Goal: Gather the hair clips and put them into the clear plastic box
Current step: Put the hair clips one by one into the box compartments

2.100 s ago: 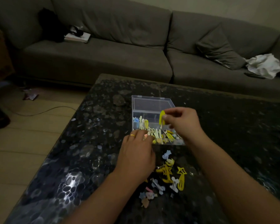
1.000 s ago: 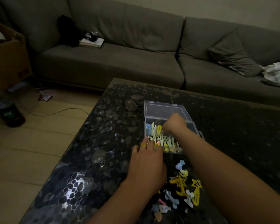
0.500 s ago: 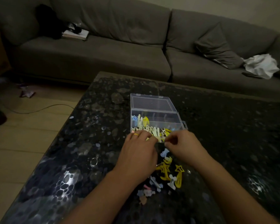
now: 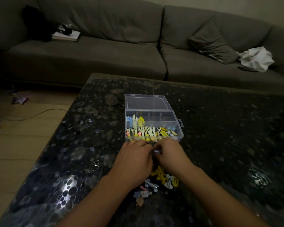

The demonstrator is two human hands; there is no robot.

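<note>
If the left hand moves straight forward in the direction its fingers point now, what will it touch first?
Most likely the near wall of the clear plastic box with its lid open: the left hand lies on the dark speckled table with its fingertips right at that wall. Depth is unclear, so they may already touch.

A clear plastic box [image 4: 175, 126] sits open near the middle of the dark patterned table [image 4: 228, 145], its lid [image 4: 146, 102] laid back toward the far edge. Hair clips fill its near compartments [image 4: 147, 132]. Just before its near wall, the left hand [image 4: 134, 158] and right hand [image 4: 169, 155] meet, fingers curled around a small pale clip [image 4: 156, 151]. Loose clips [image 4: 164, 177] lie between the wrists, toward the near edge.
</note>
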